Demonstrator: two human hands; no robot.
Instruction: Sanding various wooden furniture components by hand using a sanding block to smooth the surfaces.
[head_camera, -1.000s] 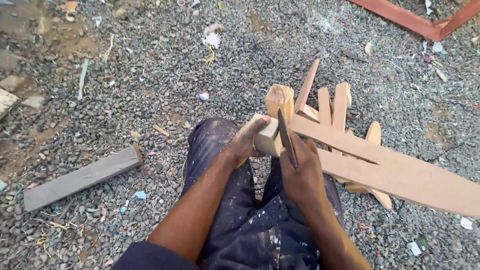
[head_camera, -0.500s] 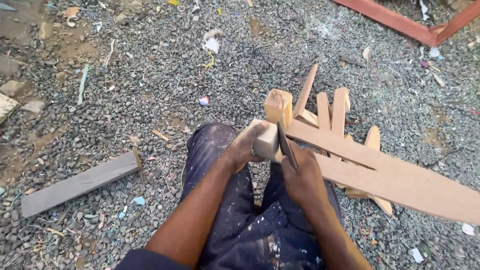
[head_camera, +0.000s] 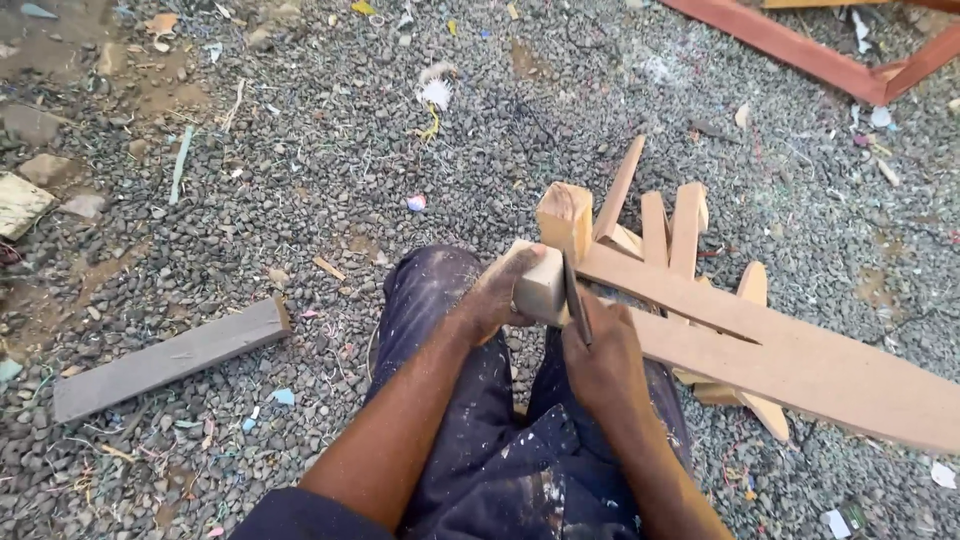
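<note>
**Wood block held against a dark blade, over gravel**

Change from earlier frames: little. The left hand (head_camera: 497, 292) keeps its grip on the block (head_camera: 540, 283); the right hand (head_camera: 600, 355) keeps the blade (head_camera: 575, 298) against it. The blade's tip now sits slightly lower on the block's right face than a second ago. The whole scene has drifted a touch down and right in view, so the grey plank (head_camera: 170, 358) appears nearer the centre.

Block: pale, square-cut softwood, clean faces, short. It lies just above the person's knees, at the near end of a long flat board (head_camera: 790, 360) that runs off to the right. The thumb lies over its top edge and the fingers wrap round its left side, closed on it.

Blade: thin, dark, flat, held nearly upright. The right hand is curled shut round its lower part; the upper part stands free against the block's right face.

Nearby stock: a second square post (head_camera: 565, 215) stands tilted just behind the block. Several narrow slats (head_camera: 668, 225) fan out behind the board, touching it.

Ground: loose grey gravel (head_camera: 330, 150) with scattered scraps. The plank lies well apart, to the left. A red frame (head_camera: 800, 40) crosses the top right corner.

Clothing: dark, paint-spotted trousers (head_camera: 500, 440).
</note>
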